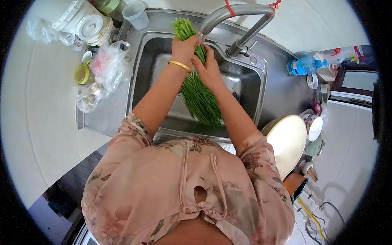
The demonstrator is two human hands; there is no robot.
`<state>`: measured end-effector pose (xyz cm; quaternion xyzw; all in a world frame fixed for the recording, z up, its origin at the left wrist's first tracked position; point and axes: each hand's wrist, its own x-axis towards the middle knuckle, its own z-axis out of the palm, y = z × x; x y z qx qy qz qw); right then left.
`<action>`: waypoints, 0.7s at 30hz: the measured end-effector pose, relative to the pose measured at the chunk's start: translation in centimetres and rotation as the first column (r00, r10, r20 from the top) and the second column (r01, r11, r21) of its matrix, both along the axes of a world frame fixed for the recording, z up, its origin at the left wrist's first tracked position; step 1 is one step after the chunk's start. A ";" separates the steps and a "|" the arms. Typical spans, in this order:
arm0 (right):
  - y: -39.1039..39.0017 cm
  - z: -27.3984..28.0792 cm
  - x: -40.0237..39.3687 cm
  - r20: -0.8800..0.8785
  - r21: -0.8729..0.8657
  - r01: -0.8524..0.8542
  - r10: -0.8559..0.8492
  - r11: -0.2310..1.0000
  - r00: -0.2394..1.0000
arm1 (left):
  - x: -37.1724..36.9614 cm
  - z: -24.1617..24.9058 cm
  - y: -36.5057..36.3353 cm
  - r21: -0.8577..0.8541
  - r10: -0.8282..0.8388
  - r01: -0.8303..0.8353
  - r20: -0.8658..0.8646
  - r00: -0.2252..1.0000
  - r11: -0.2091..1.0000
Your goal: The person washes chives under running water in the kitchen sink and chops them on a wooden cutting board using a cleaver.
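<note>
A long bunch of green chives (200,98) slants across the sink (163,118), pale cut ends at the top and thin leaves hanging down into the basin. My left hand (184,50), below a gold bangle, is closed around the bunch near the cut ends. Just below it and to the right, my right hand (208,68) grips the same bunch, its fingers partly hidden by the stalks. Both hands are under the mouth of the metal faucet (220,15). Whether water is running is hard to make out.
Left of the sink are plastic bags (110,67), a white tub (93,29) and a translucent cup (135,14). On the right stand a blue bottle (304,66), a large pale round board or lid (288,143) and a white bowl (313,127).
</note>
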<state>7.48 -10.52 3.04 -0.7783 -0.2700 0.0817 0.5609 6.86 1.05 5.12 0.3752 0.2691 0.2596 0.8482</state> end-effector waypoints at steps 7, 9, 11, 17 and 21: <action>-1.4 -3.2 -0.9 -0.028 -0.404 -0.101 0.098 0.909 0.995 | -1.6 -2.8 -0.2 -0.129 -0.054 0.046 -0.055 0.997 0.991; -4.2 -5.9 -0.6 -0.163 -0.604 -0.253 0.194 0.755 0.967 | -2.0 -3.5 0.2 -0.070 0.019 -0.023 -0.063 0.998 0.997; -7.3 -5.7 -0.5 -0.083 -0.797 -0.253 0.314 0.549 0.946 | -2.3 -2.0 1.1 -0.084 -0.026 0.022 -0.050 0.998 0.996; -5.8 0.6 2.2 -0.166 -0.307 -0.132 0.083 0.943 0.983 | -2.5 -4.4 0.5 -0.425 -0.220 0.205 0.014 0.975 0.882; 2.1 -0.2 -0.2 -0.071 -0.233 0.073 -0.091 0.970 0.993 | -3.3 -3.5 -1.6 -0.478 -0.241 0.282 0.147 0.959 0.832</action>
